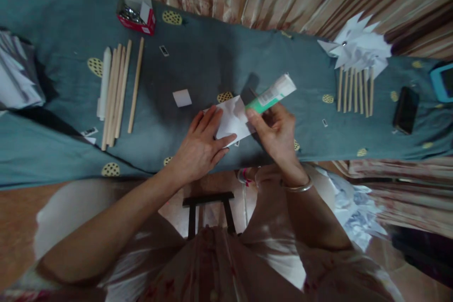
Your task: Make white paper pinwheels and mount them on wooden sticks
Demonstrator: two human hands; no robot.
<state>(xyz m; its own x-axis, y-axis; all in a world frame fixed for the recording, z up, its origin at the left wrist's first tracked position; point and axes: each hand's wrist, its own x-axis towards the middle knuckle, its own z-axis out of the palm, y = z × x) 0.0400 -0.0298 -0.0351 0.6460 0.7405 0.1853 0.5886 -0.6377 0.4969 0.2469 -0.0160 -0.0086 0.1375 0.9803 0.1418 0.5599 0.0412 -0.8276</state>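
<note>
A folded white paper piece lies on the green cloth in front of me. My left hand rests on its left side, fingers spread and pressing it flat. In my right hand is a green and white tube, pinched near its green end, which points down at the paper's right edge. The tube's white end tilts up to the right. A small white paper square lies beyond my left hand, apart from it.
Several wooden sticks and a white stick lie at the left. Behind them stands an open red box of metal pieces. Paper stacks are far left; paper pinwheels on sticks and a dark phone are right.
</note>
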